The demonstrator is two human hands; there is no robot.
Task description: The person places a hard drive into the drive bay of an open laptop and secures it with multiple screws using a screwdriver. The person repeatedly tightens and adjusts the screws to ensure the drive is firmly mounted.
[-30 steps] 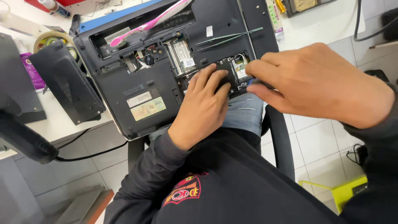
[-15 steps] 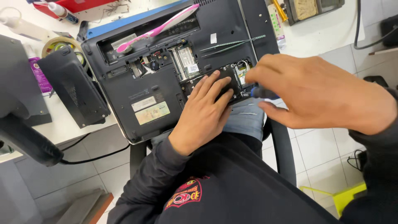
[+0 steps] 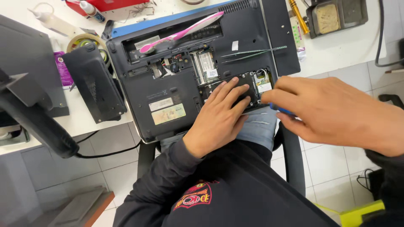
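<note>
A black laptop (image 3: 168,90) lies upside down, half on the white desk and half over my lap, with its bottom covers off and boards exposed. My left hand (image 3: 219,113) rests flat, fingers spread, on the open bay near the front edge. My right hand (image 3: 332,111) hovers at the laptop's right corner, fingers closed around a small blue-handled tool (image 3: 281,110), most of it hidden. A pink toothbrush (image 3: 183,31) lies across the battery slot. Metal tweezers (image 3: 252,53) lie on the laptop's right side.
A removed black cover panel (image 3: 94,82) lies left of the laptop on the white desk (image 3: 345,50). A tape roll (image 3: 84,41), squeeze bottles (image 3: 48,21), a red box (image 3: 122,4), a black tray (image 3: 336,14) and a brass-tipped tool (image 3: 298,16) sit at the back. A black stand (image 3: 33,117) is at left.
The view has shifted so the laptop sits slightly right and lower. My right hand has drawn back a little to the right, off the open bay. My left hand stays pressed on the bay.
</note>
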